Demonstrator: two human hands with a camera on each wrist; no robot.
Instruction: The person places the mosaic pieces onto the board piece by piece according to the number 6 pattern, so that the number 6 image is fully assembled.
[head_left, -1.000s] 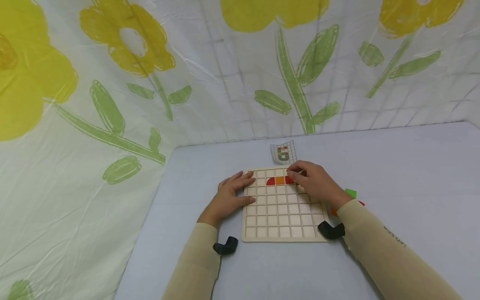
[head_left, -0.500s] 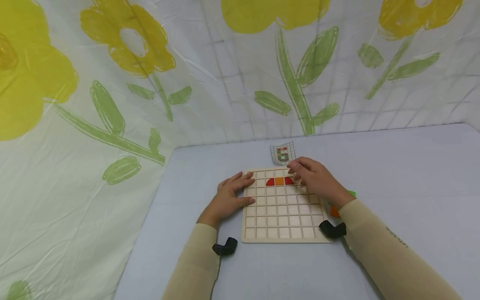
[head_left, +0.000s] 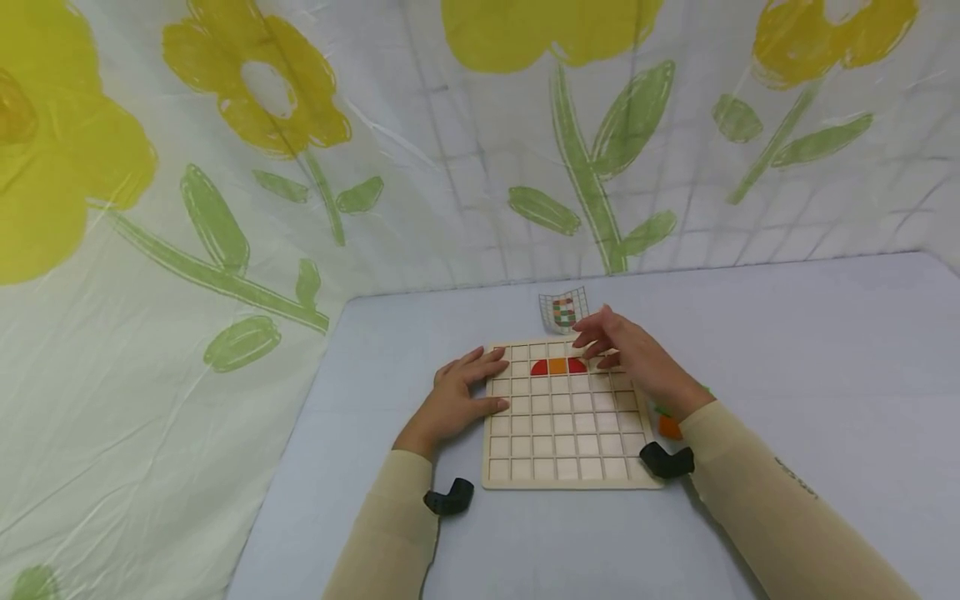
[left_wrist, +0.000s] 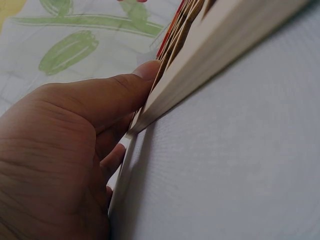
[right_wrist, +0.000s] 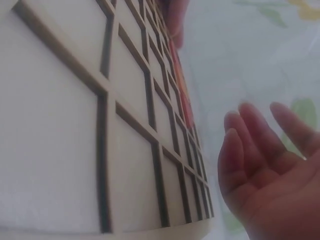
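A square wooden grid board [head_left: 555, 425] lies on the table. In one of its upper rows sit a red rounded piece [head_left: 539, 367], an orange square [head_left: 557, 366] and a second red rounded piece [head_left: 576, 365], side by side. My left hand [head_left: 453, 404] rests on the board's left edge, its thumb and fingers spread over the rim; the left wrist view shows the thumb [left_wrist: 120, 92] on the frame. Above the board's upper right part hovers my right hand [head_left: 633, 354], fingers loosely bent and holding nothing. The right wrist view shows its fingers [right_wrist: 260, 142] apart from the board.
Behind the board lies a small gridded pattern card [head_left: 562, 310] with a coloured figure. An orange piece [head_left: 670, 427] and some green ones lie right of the board, partly hidden by my right forearm. A flower-printed curtain [head_left: 465, 167] hangs behind the table.
My right hand has come up off the right-hand red piece, and its fingers have loosened. That piece now shows in the row. My left hand has stayed on the board's edge.
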